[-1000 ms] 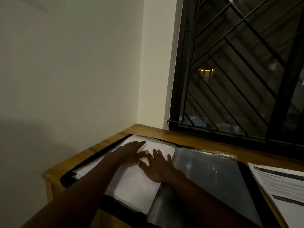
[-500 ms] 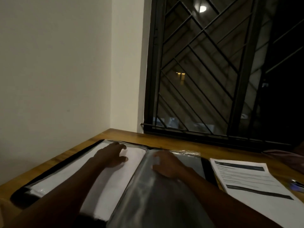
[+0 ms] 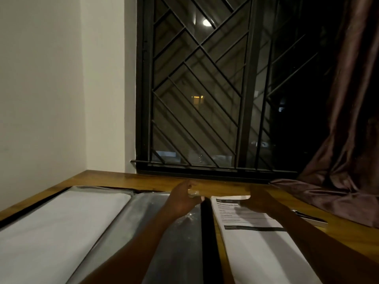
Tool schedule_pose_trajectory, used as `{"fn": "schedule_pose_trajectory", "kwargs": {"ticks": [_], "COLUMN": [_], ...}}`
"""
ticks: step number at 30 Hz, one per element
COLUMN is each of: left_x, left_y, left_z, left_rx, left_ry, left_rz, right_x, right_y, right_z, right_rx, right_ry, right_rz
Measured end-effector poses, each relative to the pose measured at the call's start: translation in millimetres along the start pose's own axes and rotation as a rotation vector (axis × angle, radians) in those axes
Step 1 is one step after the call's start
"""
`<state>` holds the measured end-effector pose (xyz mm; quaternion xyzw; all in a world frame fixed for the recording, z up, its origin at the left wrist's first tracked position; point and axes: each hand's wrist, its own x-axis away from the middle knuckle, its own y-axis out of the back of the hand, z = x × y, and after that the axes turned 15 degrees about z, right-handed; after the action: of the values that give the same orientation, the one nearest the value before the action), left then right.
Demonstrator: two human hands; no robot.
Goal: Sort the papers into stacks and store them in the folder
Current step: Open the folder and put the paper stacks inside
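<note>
Lying open on the wooden table [image 3: 143, 179], the folder [image 3: 207, 232] keeps white papers [image 3: 61, 232] on its left side. The left hand [image 3: 182, 201] pinches the clear sleeve [image 3: 143, 206] at its top corner. The right hand [image 3: 260, 201] lies on the printed stack [image 3: 256, 253] just beside the folder; whether it grips the stack I cannot tell.

Dim room, dark outside: wooden worktop [image 3: 143, 179] in corner of cream wall [image 3: 41, 78], black diagonal-barred window [image 3: 196, 89] behind, brown curtain [image 3: 352, 140] at right pooling on worktop.
</note>
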<state>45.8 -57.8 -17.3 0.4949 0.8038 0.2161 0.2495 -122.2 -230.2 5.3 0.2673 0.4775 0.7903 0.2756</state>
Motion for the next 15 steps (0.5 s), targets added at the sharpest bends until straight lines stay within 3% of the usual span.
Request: {"fn": "schedule_pose_trajectory", "kwargs": {"ticks": [3,7,11,15], "left_x": [-8.5,-13.7,-14.3,-12.1], "left_y": [-28.6,-49.4,-57.3,-57.8], "left_z": [-9.5,-6.7,3.0,9.9], "left_rx": [0.142,0.082,0.01,0.138], "left_ry": [0.027,0.042,0.108,0.094], "left_rz": [0.103,0.182,0.241,0.226], "right_x": [-0.4,-2.5,-5.1,-9.7], "right_y": [2.4,0.9,-2.4,-5.2], "right_z": [-25.3,-43.0,-54.3,-64.7], "right_rx": [0.008,0.031,0.052,-0.032], "right_ry": [-0.102,-0.186,-0.234,-0.239], "right_rz": [0.047,0.088,0.029,-0.052]}}
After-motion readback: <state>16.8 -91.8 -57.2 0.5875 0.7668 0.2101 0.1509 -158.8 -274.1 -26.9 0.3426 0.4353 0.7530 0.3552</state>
